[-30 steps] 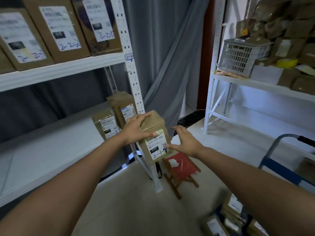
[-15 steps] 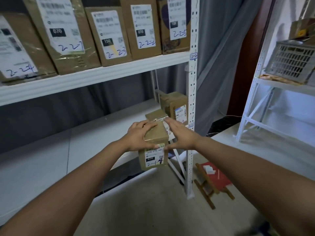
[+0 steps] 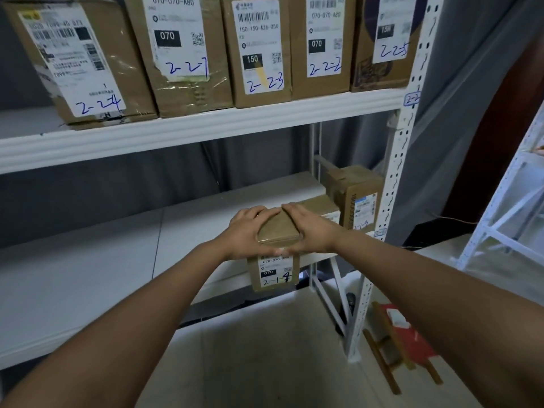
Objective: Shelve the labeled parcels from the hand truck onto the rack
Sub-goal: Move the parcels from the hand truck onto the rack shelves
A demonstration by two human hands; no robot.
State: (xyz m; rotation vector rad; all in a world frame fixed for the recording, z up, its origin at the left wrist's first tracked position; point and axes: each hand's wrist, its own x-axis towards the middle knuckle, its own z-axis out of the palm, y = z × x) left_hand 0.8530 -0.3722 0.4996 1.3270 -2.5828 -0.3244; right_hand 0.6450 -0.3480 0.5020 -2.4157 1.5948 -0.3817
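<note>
i've swung from the aisle to the rack, both left hand (image 3: 245, 232) and right hand (image 3: 310, 229) now grasping parcel 2-1-4 (image 3: 275, 257) at the lower shelf (image 3: 88, 275) lip, 12 o'clock, nearly placed.

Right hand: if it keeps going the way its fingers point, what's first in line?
Likely the left hand: the right hand angles up-left across the held parcel, fingertips nearly meeting.

I see a white rack (image 3: 403, 172): its upper shelf (image 3: 188, 131) carries five labeled boxes (image 3: 259, 48) side by side; its lower shelf (image 3: 88, 275) bears two cartons (image 3: 357, 201) at the right end.
</note>
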